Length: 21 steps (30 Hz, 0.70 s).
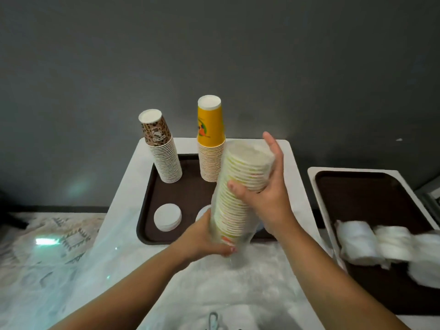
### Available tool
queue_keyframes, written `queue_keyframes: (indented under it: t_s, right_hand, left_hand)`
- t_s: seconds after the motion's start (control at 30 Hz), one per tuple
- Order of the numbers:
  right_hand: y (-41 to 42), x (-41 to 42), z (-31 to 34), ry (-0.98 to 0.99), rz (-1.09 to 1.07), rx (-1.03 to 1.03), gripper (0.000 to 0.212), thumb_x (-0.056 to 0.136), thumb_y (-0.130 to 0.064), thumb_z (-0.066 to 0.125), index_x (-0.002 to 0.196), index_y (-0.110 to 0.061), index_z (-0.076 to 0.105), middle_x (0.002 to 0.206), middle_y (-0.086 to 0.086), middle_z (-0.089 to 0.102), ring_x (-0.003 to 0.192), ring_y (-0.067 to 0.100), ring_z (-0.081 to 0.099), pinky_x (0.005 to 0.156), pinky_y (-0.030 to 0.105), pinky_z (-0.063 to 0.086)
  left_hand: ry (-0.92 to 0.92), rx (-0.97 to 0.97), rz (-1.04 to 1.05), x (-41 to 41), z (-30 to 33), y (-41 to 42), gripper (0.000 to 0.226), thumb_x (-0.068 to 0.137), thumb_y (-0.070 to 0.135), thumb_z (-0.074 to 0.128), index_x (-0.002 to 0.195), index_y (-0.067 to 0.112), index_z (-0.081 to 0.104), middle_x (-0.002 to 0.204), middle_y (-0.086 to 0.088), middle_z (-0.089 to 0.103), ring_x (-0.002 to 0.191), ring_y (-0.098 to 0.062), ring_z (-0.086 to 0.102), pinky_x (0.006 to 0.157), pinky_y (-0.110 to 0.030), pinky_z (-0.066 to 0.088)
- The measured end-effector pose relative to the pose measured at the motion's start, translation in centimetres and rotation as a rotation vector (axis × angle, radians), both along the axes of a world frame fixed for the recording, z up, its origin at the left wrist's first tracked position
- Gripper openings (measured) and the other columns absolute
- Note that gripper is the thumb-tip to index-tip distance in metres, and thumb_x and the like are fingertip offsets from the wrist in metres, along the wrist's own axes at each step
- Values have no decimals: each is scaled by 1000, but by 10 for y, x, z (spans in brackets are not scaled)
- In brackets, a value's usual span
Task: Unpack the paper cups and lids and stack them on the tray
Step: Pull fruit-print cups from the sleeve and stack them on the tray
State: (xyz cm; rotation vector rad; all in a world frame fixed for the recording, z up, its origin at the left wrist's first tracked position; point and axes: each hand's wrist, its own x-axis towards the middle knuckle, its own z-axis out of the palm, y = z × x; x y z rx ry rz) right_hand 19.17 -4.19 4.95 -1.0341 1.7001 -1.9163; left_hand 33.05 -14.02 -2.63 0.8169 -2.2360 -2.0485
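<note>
I hold a tall stack of paper cups in a clear plastic sleeve (234, 196), tilted above the front of the brown tray (190, 194). My left hand (209, 239) grips its lower end. My right hand (264, 186) wraps round its upper part, with thumb and fingers on the rims. At the tray's back stand two upside-down stacks: leopard-print cups (164, 153) on the left and yellow cups (210, 141) beside them. A low pile of white lids (167, 217) lies at the tray's front left. A second lid pile (202, 211) is mostly hidden behind the held stack.
A second brown tray (371, 201) lies on the right with plastic-wrapped white lids (371, 244) on it. Loose clear plastic (71, 270) covers the patterned surface at front left. A dark grey wall rises right behind the white table (295, 163).
</note>
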Motion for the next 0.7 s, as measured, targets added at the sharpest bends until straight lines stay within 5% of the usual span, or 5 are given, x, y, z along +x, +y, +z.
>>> queue_keyframes:
  t_s: [0.13, 0.27, 0.4, 0.6, 0.7]
  right_hand:
    - [10, 27, -8, 103, 101, 95, 100, 60, -12, 86, 136, -34, 25, 123, -51, 34, 121, -19, 37, 95, 3, 34]
    - [19, 44, -24, 155, 148, 179, 101, 60, -24, 86, 139, -39, 26, 139, -25, 37, 129, 0, 40, 105, 17, 36]
    - [27, 53, -24, 122, 140, 204, 98, 57, -37, 84, 139, -38, 30, 133, -15, 47, 126, 5, 45, 104, 20, 39]
    - [22, 56, -27, 107, 86, 219, 100, 55, -24, 88, 139, -28, 34, 122, -20, 54, 119, 1, 51, 96, 12, 39]
    - [22, 57, -38, 100, 43, 227, 96, 49, -34, 88, 132, -30, 40, 120, -24, 53, 119, 5, 51, 98, 16, 42]
  left_hand:
    - [-74, -94, 9, 13, -14, 5, 77, 57, 19, 89, 121, 33, 48, 117, 8, 62, 112, -11, 58, 89, -22, 51]
    - [-36, -230, -46, 21, -17, 9, 107, 43, 46, 90, 135, 37, 36, 134, 6, 43, 132, -17, 36, 110, -37, 36]
    - [252, -227, 86, 20, 7, 16, 125, 50, 14, 93, 147, 17, 14, 141, 10, 42, 132, -4, 40, 105, -16, 35]
    - [351, -322, 216, 8, 21, 22, 86, 54, 31, 87, 129, 17, 47, 118, 14, 61, 114, -5, 57, 97, -30, 49]
    - [307, -365, 232, 3, 17, 25, 77, 53, 46, 76, 121, 22, 51, 110, 25, 60, 109, 6, 56, 90, -14, 46]
